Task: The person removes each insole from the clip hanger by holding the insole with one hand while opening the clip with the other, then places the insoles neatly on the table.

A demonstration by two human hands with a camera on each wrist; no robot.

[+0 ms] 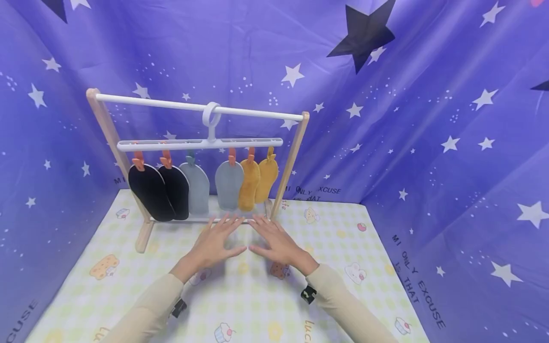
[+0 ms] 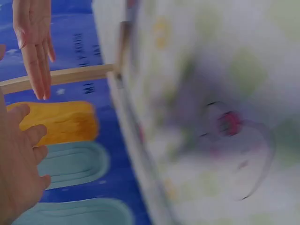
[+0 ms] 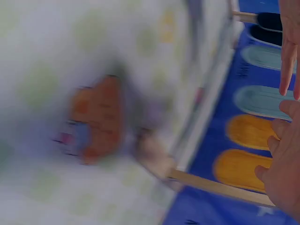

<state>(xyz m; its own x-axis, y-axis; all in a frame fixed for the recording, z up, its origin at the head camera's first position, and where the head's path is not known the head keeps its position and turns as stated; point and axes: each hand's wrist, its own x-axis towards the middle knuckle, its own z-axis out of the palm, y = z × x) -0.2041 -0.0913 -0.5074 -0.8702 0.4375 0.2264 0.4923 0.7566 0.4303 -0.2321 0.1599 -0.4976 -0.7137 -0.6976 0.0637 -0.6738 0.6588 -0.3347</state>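
Observation:
My left hand (image 1: 213, 243) and right hand (image 1: 276, 240) hover side by side over the table, fingers spread, thumb tips close together, both holding nothing. Just beyond them hangs a white clip hanger (image 1: 167, 145), hooked by its ring on a rack's top bar. From its clips dangle two black insoles (image 1: 147, 193), two light blue insoles (image 1: 229, 183) and two yellow insoles (image 1: 268, 176). Orange clips (image 1: 166, 161) pinch several of them; a green clip (image 1: 190, 158) and a yellow clip (image 1: 270, 153) pinch the others. In the left wrist view, the fingers (image 2: 35, 136) overlap a yellow insole (image 2: 70, 123).
The rack has wooden side posts (image 1: 291, 162), a white top bar (image 1: 150, 101) and a foot (image 1: 144, 237) on the left. A checked cloth (image 1: 343, 305) with cartoon prints covers the table. Purple star-patterned curtains (image 1: 407, 143) enclose it at the back and sides.

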